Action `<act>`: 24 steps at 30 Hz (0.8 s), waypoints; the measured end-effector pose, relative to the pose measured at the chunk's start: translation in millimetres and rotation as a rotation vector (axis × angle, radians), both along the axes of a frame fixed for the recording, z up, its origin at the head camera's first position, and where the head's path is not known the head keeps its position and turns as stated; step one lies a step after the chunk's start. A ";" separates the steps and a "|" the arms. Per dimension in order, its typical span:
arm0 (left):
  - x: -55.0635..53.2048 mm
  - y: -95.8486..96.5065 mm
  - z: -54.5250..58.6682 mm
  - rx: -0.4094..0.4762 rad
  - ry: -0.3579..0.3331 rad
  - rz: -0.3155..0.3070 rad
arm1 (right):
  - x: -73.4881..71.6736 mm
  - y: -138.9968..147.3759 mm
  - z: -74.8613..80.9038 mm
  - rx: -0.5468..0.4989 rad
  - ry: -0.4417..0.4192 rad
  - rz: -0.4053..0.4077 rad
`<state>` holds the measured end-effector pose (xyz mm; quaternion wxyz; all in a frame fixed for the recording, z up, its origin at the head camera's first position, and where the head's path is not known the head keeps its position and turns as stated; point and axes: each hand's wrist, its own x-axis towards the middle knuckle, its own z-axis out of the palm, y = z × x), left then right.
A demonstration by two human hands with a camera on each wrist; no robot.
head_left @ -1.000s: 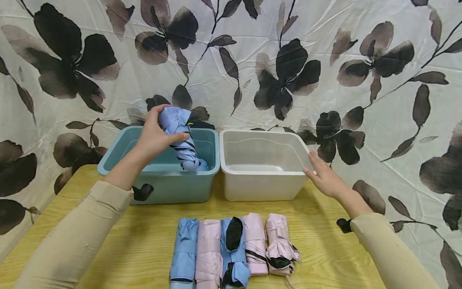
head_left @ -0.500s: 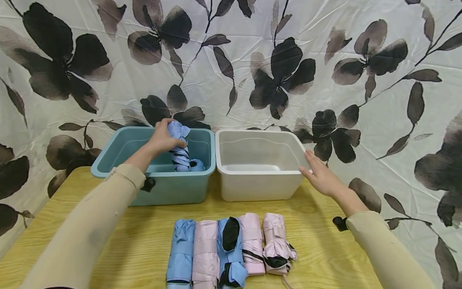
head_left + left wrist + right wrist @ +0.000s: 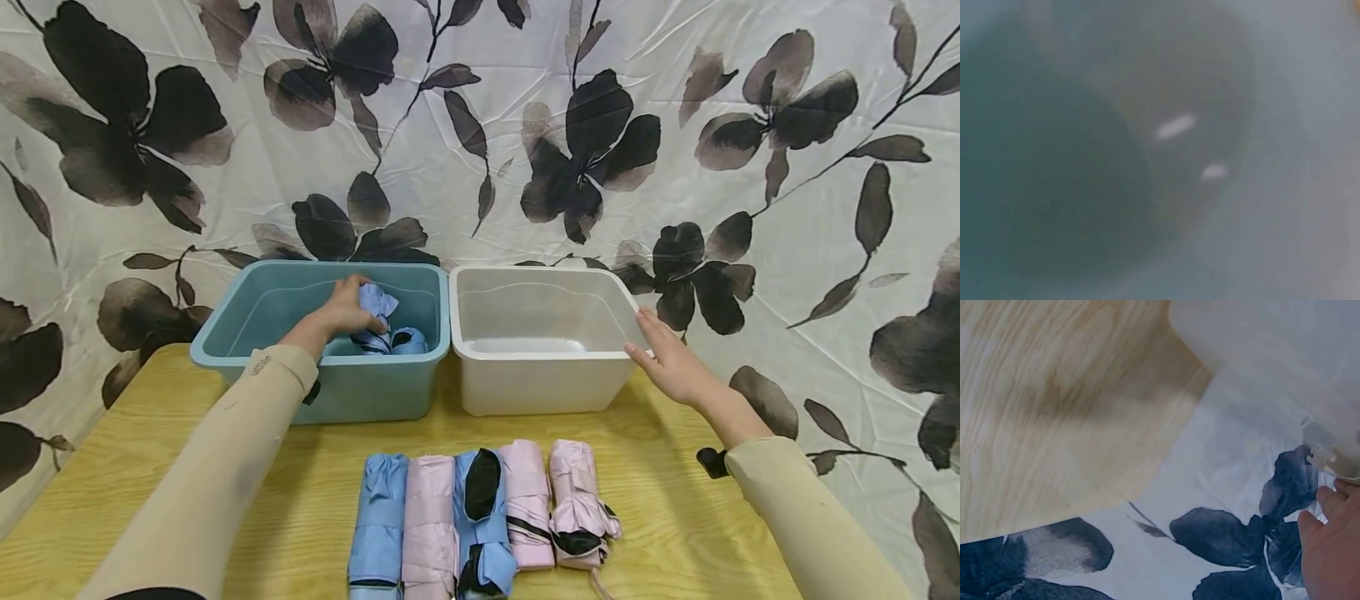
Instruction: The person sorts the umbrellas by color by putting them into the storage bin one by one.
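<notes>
My left hand (image 3: 339, 312) reaches down into the teal bin (image 3: 382, 393) and grips a folded blue umbrella (image 3: 378, 302) near its upper end. Beside it in the bin lies another folded blue umbrella (image 3: 410, 340), partly hidden by the front rim. My right hand (image 3: 670, 362) rests with fairly straight fingers against the right rim of the white bin (image 3: 540, 387). In the right wrist view, the fingertips of that hand (image 3: 1335, 540) touch the bin's edge. Only blurred teal plastic fills the left wrist view.
A row of folded umbrellas lies in front of the bins: a blue umbrella (image 3: 379, 517), a pink umbrella (image 3: 430, 525) and several more to their right. The wooden table (image 3: 292, 500) ends at a floral cloth (image 3: 465, 200) hanging behind it.
My left hand has lowered the blue umbrella from above the teal bin's rim down inside it, next to the other one. The right hand has stayed at the white bin.
</notes>
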<state>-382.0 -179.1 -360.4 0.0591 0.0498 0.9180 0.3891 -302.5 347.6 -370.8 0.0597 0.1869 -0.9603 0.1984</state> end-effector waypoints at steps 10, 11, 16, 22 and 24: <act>4.0 6.8 -5.5 -0.104 -0.079 -0.122 | 0.0 1.5 0.8 0.025 -0.016 -0.009; 4.2 6.6 -6.0 -0.113 -0.084 -0.135 | 0.2 1.0 1.0 0.025 -0.014 -0.009; 1.1 5.5 -8.2 -0.160 -0.075 -0.179 | 0.8 -0.2 1.9 0.021 -0.013 -0.007; -2.8 2.4 -10.8 -0.278 -0.065 -0.229 | 0.0 0.0 1.4 0.021 -0.019 -0.002; -2.2 2.0 -9.8 -0.301 -0.082 -0.237 | -0.1 0.0 1.3 0.020 -0.020 -0.002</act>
